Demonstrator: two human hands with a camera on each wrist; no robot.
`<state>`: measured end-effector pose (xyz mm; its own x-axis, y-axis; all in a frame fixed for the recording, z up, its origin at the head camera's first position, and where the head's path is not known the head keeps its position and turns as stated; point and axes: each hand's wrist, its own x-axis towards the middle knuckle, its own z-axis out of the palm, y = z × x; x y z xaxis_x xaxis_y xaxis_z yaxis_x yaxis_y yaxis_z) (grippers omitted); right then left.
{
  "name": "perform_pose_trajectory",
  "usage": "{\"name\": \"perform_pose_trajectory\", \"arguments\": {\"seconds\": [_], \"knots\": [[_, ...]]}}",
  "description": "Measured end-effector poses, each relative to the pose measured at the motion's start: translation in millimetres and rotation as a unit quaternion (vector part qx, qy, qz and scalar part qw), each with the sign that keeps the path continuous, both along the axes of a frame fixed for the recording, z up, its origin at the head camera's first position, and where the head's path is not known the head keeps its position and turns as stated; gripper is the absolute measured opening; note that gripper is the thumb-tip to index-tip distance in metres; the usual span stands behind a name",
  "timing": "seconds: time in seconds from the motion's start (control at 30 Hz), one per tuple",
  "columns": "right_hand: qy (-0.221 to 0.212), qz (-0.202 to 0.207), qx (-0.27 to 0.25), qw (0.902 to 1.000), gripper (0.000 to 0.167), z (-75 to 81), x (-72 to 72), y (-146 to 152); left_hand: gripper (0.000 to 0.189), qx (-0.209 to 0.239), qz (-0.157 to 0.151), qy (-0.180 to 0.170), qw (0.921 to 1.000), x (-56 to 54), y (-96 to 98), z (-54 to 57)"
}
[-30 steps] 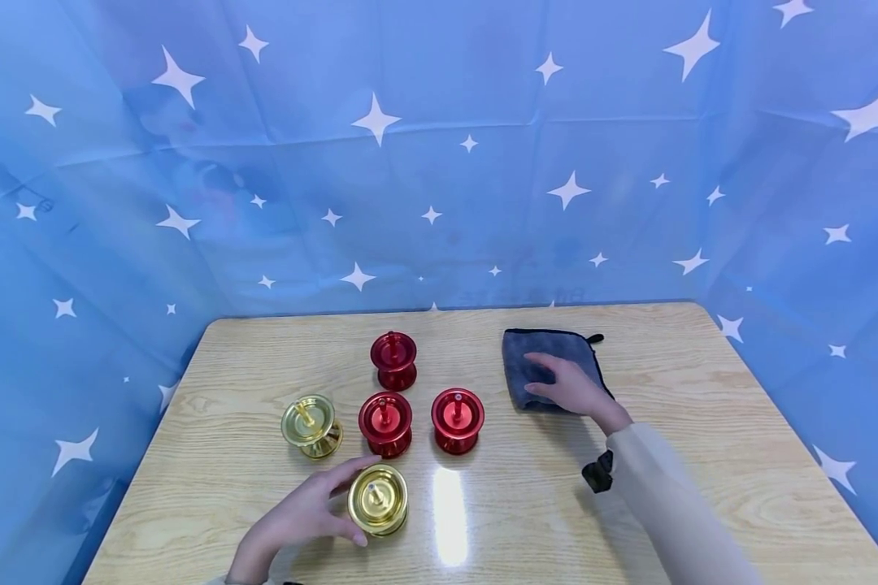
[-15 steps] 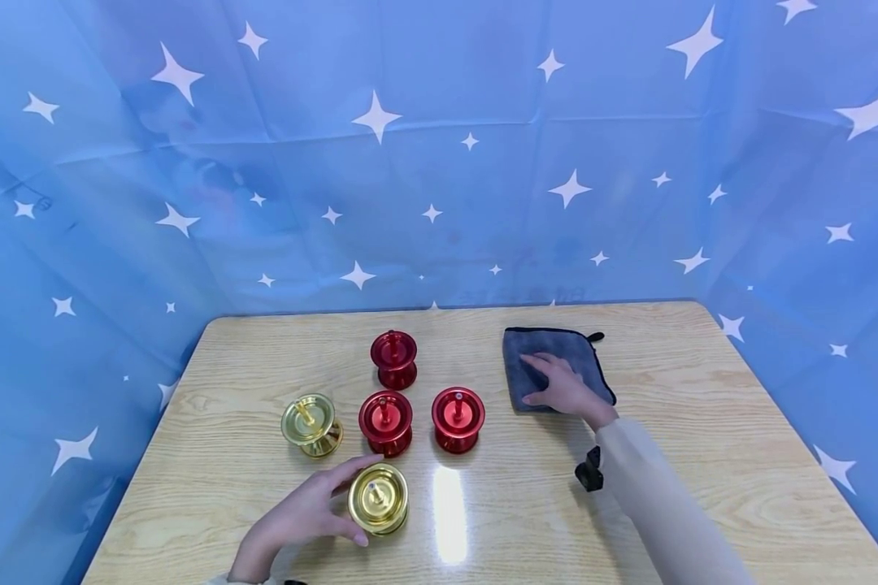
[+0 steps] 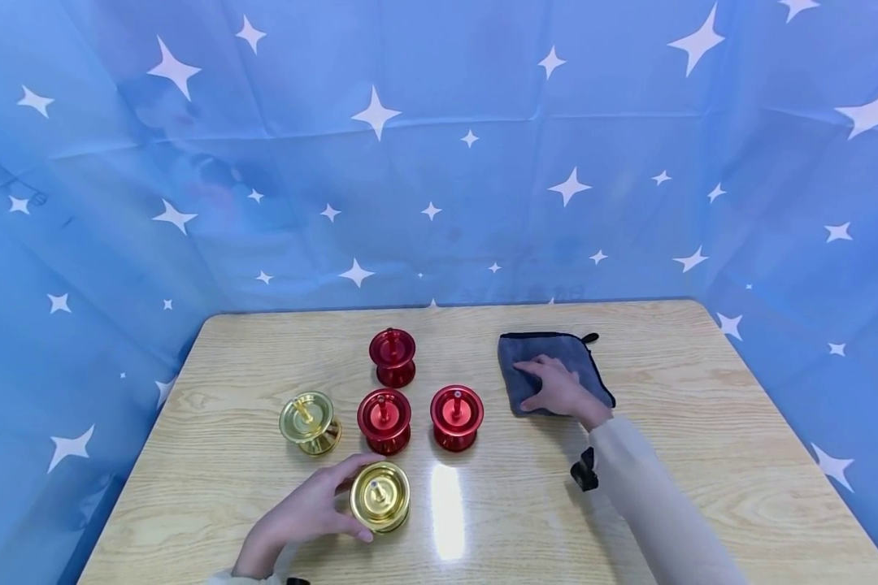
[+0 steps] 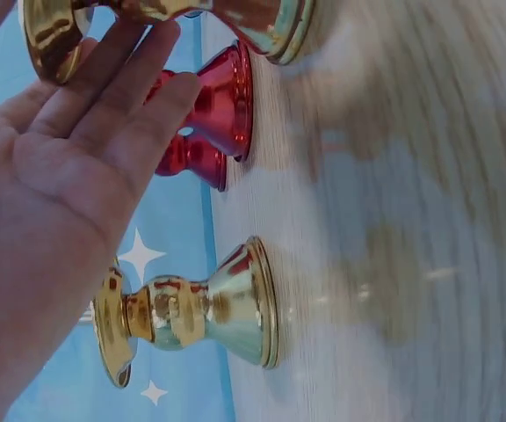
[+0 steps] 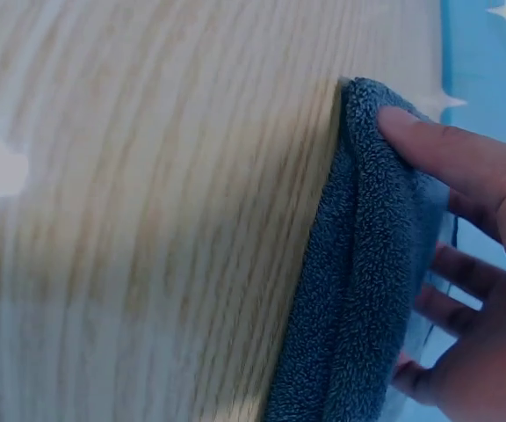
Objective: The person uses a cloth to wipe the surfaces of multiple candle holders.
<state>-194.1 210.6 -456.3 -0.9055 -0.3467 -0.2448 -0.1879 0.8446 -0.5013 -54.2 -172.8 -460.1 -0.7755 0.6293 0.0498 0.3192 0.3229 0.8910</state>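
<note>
My left hand (image 3: 307, 508) curves round the left side of a shiny gold candle holder (image 3: 380, 497) near the table's front; thumb and fingers lie against it. In the left wrist view the fingers pass beside that holder (image 4: 266, 18), which is partly cut off. My right hand (image 3: 559, 386) rests on a folded grey-blue towel (image 3: 556, 345) with black edging, fingers spread over it. The right wrist view shows the thumb on the fold of the towel (image 5: 372, 255), with the other fingers beyond it, their tips partly hidden.
Behind the left hand stand a second gold candle holder (image 3: 310, 422) and three red ones: one at the back (image 3: 393, 357), one in the middle (image 3: 384, 421) and one to the right (image 3: 457, 417). A star-printed blue curtain (image 3: 439, 162) surrounds the wooden table (image 3: 702, 422).
My right hand has come down onto the towel and moved slightly left and nearer; the towel has shifted a little the same way. The left hand and its gold holder have barely moved.
</note>
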Motion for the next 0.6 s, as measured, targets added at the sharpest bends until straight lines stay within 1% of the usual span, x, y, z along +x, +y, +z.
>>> {"name": "perform_pose_trajectory", "arguments": {"seconds": [0.13,0.23,0.3,0.37,0.47,0.6], "knots": [[0.019,0.004,-0.01,0.9998,0.06,-3.9,3.1,0.0,0.08,-0.01,0.021,0.009,0.9997,0.9,4.8,-1.4],[0.039,0.011,-0.027,0.9988,0.055,-7.5,6.3,3.3,0.079,-0.015,0.033,0.001,0.9993,1.5,9.1,-1.7],[0.051,0.019,-0.04,0.9977,0.052,-9.2,8.8,5.8,0.079,-0.013,0.037,-0.014,0.9991,1.4,12.1,-0.4],[0.06,0.025,-0.05,0.9966,0.049,-9.7,11.2,8.4,0.078,-0.007,0.038,-0.025,0.9989,0.9,15.4,2.0],[0.062,0.027,-0.063,0.9957,0.046,-7.6,14.6,11.8,0.077,0.0,0.04,-0.037,0.9985,-1.3,21.4,7.7],[0.061,0.025,-0.076,0.9949,0.043,-3.8,18.6,18.6,0.078,-0.008,0.051,-0.03,0.9982,-4.8,32.5,17.4]]}}
